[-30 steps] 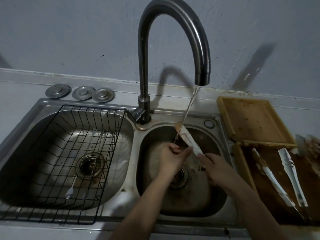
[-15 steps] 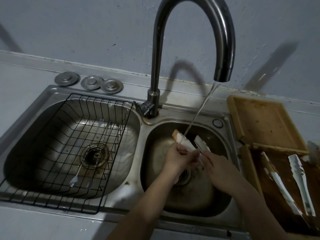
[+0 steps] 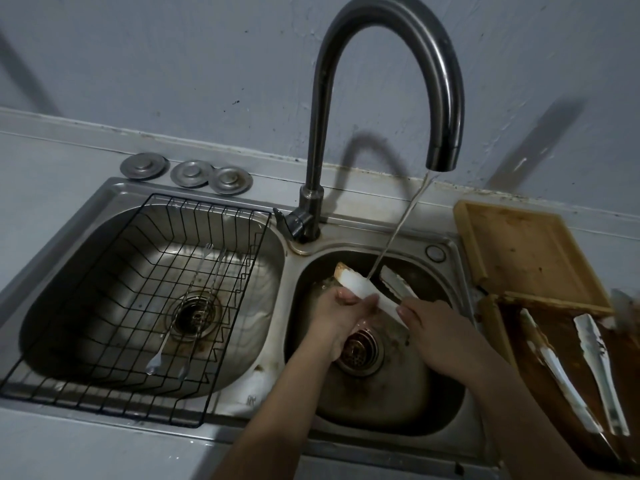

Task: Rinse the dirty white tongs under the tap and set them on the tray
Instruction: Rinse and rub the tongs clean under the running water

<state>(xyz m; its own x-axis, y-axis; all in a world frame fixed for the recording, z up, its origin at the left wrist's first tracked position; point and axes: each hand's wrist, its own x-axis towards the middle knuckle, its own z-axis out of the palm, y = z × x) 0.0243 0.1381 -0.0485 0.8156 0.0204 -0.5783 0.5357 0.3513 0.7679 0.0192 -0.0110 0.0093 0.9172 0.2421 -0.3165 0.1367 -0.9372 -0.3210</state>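
Note:
White tongs with brown grime at the tip are held over the right sink basin, their two arms spread apart. A thin stream from the dark curved tap lands on the left arm. My left hand pinches that left arm from below. My right hand grips the tongs at their lower end. A dark wooden tray lies at the right with a second pair of white tongs on it.
The left basin holds a black wire rack with two long metal utensils. Three metal sink plugs lie behind it on the counter. A light wooden board sits behind the tray. The drain strainer lies under my hands.
The tongs' arms have spread apart under the stream. My left hand has slid along the left arm. The camera has shifted, showing the sink further right and closer.

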